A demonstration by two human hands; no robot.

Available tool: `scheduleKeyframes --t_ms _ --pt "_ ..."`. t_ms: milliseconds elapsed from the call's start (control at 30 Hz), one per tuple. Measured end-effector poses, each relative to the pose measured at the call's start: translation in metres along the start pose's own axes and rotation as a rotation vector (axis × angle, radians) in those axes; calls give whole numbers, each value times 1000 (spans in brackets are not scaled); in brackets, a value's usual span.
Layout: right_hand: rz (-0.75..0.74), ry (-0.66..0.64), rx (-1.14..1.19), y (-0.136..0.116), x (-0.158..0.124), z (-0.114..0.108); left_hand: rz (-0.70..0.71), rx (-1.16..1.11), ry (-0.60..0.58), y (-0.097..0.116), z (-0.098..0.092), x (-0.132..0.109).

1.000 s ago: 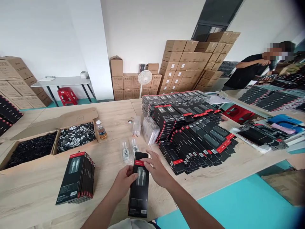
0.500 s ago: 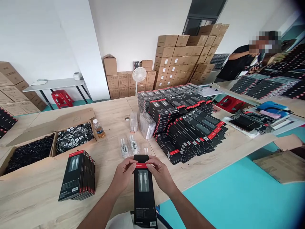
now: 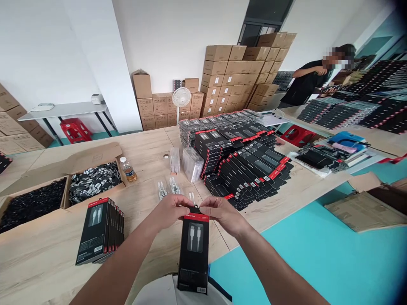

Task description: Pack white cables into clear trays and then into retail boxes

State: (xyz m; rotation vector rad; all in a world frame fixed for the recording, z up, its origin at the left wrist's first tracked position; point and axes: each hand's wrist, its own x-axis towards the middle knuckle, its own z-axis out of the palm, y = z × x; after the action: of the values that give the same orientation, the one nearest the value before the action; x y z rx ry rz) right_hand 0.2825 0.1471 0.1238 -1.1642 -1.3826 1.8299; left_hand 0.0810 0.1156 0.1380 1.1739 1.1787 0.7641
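Note:
A black cable box (image 3: 193, 271) with a red band and a window showing two white plugs stands upright against my front. My left hand (image 3: 171, 210) pinches its top edge at the left corner, and my right hand (image 3: 222, 213) pinches the right corner. Between my fingertips a small black hanging tab (image 3: 193, 209) shows at the top, partly hidden. Beyond my hands lie white coiled cables (image 3: 174, 186) in clear trays and a pair of white plugs (image 3: 191, 198). To the left leans a row of similar filled boxes (image 3: 95, 228).
Cartons of black parts (image 3: 34, 205) and of black-and-white pieces (image 3: 93, 178) stand at left, beside a drink bottle (image 3: 128, 169). Clear plastic trays (image 3: 193, 165) and fanned stacks of flat black boxes (image 3: 248, 169) fill the table's right. A co-worker (image 3: 305, 80) stands far right.
The box's top flap, raised before, is now folded down, and a small black tab shows there. Both hands have closed in towards the middle of the top edge. The view has shifted slightly.

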Motion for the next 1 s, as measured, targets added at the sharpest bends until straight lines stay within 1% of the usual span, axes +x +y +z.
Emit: scheduleKeyframes --t_ms 67,200,267,367,400,433,467,533,567,633,700,767,800,833,867,933,1000 --pt "24 -25 23 -1 4 -3 -10 -33 8 0 1 4" --pt "1 -68 37 3 6 -3 41 51 57 -8 0 3" --pt "-22 -76 44 9 2 -2 74 69 48 -16 -3 -2" --pt "-20 -98 28 24 -8 2 68 -8 -5 -34 -5 -10" --pt "-16 -120 23 31 -10 4 68 -38 0 -41 -4 -12" --pt "-18 -135 22 37 -12 7 77 -71 30 -49 -3 -16" --pt "-25 -138 23 44 -12 11 97 -116 87 -56 -1 -19" --pt "-45 -96 29 53 -6 23 156 -245 231 -72 0 -28" --pt "-52 -63 35 55 2 33 189 -316 299 -79 -1 -34" --pt "-55 -38 62 52 25 62 254 -385 431 -90 -12 -50" --pt "-72 -91 101 43 53 105 313 -324 603 -95 -35 -73" --pt "-98 -195 115 33 81 159 357 -222 806 -97 -67 -99" --pt "-120 -247 95 30 95 187 369 -183 888 -98 -86 -112" --pt "-144 -276 59 30 106 215 369 -163 943 -99 -105 -124" --pt "-170 -265 -4 33 116 239 351 -159 967 -102 -123 -133" --pt "-239 -158 -197 46 131 279 263 -172 966 -111 -153 -145" --pt "-273 -52 -347 64 137 303 172 -191 945 -125 -172 -148"
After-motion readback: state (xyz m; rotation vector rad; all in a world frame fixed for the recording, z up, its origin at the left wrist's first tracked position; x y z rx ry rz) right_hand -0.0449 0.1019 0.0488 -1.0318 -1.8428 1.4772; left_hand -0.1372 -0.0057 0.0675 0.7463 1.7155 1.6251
